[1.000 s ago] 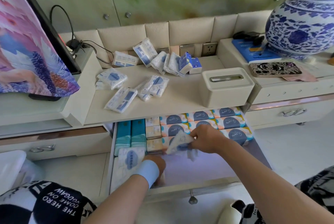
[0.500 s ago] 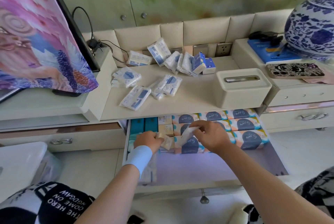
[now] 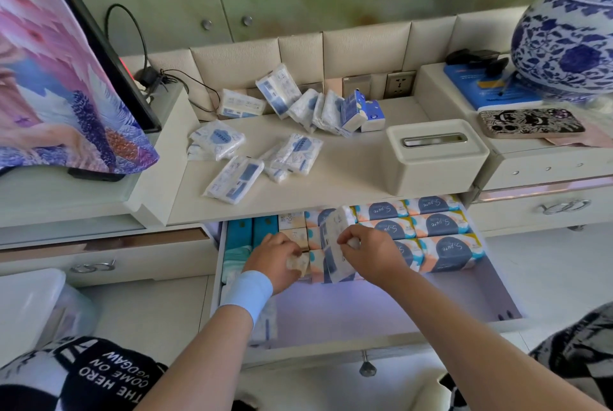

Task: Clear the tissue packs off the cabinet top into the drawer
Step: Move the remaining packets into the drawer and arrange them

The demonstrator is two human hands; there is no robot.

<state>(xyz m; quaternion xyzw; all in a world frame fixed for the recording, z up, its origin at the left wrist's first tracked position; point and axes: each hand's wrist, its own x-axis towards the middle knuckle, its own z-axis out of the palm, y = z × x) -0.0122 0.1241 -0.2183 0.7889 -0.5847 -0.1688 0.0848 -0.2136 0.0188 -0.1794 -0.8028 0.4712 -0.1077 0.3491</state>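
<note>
One wide cabinet top (image 3: 348,172) carries the loose stuff. Under its front edge the drawer (image 3: 331,352) stands open, with bare floor along its front edge. A blue-and-white vase (image 3: 570,46) stands on the raised unit at far right. A beige tissue box (image 3: 434,158) sits at the cabinet top's right end, near the front edge.

Orange-and-navy packs (image 3: 441,225) lie in rows filling the drawer's back right corner, and teal packs (image 3: 250,233) stand in its back left corner. On the cabinet top, leaning packs (image 3: 311,109) line the middle of the back edge. Flat packs (image 3: 234,180) are scattered left of centre, one near the front edge.

My right hand (image 3: 374,253) pinches a white-and-blue tissue pack (image 3: 333,245) by its right side. The pack is held on end, tilted, over the drawer's middle rows. My left hand (image 3: 273,259), with a wristband on, is just left of it, fingers curled round a small beige pack (image 3: 297,263) at the near edge of those rows.
</note>
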